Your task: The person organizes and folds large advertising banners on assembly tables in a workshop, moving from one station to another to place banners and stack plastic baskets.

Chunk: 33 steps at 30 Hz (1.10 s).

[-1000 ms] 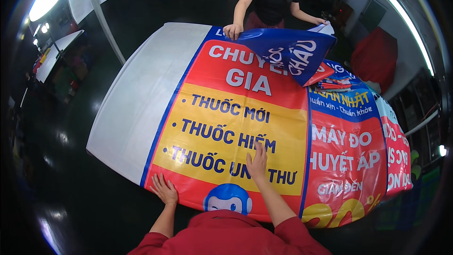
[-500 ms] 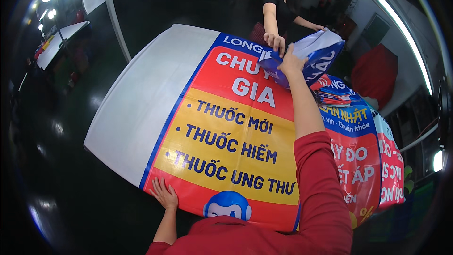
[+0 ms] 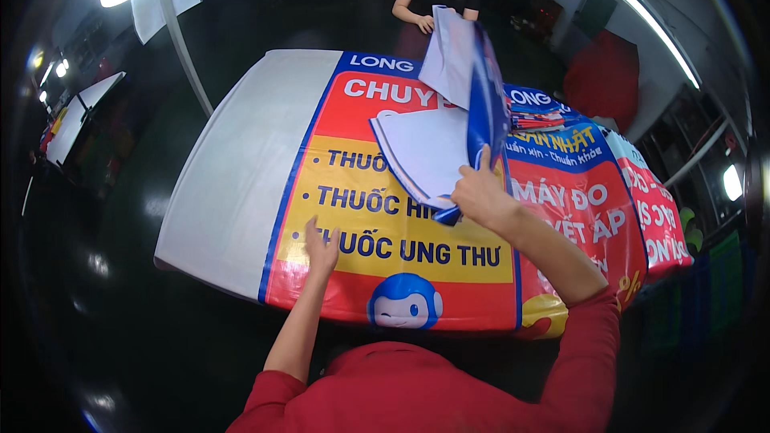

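My right hand (image 3: 487,192) grips the near edge of a folded vinyl banner (image 3: 425,144), blue on its printed face and white on its back. The banner is partly unfolded and lifted above the table. Its far end is at a co-worker's hand (image 3: 425,24) across the table. My left hand (image 3: 322,247), fingers apart and holding nothing, hovers over a large printed banner (image 3: 417,269) in red, yellow and blue that lies flat on the table. That sheet shows big lettering and a blue cartoon face near its front edge.
A bare white surface (image 3: 241,152) covers the table's left part. On the right lie a stack of folded banners (image 3: 536,119) and more printed sheets (image 3: 561,200). A lamp pole (image 3: 184,56) rises at the back left; a red covered shape (image 3: 601,80) stands at the back right.
My right hand has drawn the folded banner toward me, and it has opened out. My left hand has risen from the table's front edge and moved forward. The co-worker has straightened back.
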Each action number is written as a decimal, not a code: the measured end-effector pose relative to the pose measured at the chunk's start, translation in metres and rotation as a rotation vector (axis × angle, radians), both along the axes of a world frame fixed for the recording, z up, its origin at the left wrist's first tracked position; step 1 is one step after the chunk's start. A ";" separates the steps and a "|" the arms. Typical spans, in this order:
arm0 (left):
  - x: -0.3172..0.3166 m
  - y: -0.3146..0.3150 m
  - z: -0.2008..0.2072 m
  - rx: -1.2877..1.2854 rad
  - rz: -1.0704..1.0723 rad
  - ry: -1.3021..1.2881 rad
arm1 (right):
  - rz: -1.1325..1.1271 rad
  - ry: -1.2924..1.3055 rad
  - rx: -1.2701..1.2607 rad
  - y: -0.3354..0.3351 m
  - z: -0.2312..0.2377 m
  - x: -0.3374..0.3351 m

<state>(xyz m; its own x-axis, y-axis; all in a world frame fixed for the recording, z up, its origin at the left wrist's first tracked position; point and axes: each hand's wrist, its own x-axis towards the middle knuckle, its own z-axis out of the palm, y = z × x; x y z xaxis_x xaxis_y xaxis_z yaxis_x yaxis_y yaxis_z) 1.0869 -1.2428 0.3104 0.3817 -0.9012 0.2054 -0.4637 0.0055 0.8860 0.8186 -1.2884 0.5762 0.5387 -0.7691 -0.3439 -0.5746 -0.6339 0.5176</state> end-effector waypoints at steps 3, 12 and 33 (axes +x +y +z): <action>-0.067 -0.013 0.155 0.276 -0.629 0.573 | 0.149 0.010 0.015 0.088 -0.015 0.033; 0.023 0.177 0.200 0.302 -0.966 0.534 | 0.461 -0.934 0.439 0.309 0.014 0.128; 0.310 0.455 0.262 -0.006 -0.507 0.902 | -1.668 -2.345 1.769 0.475 -0.404 0.280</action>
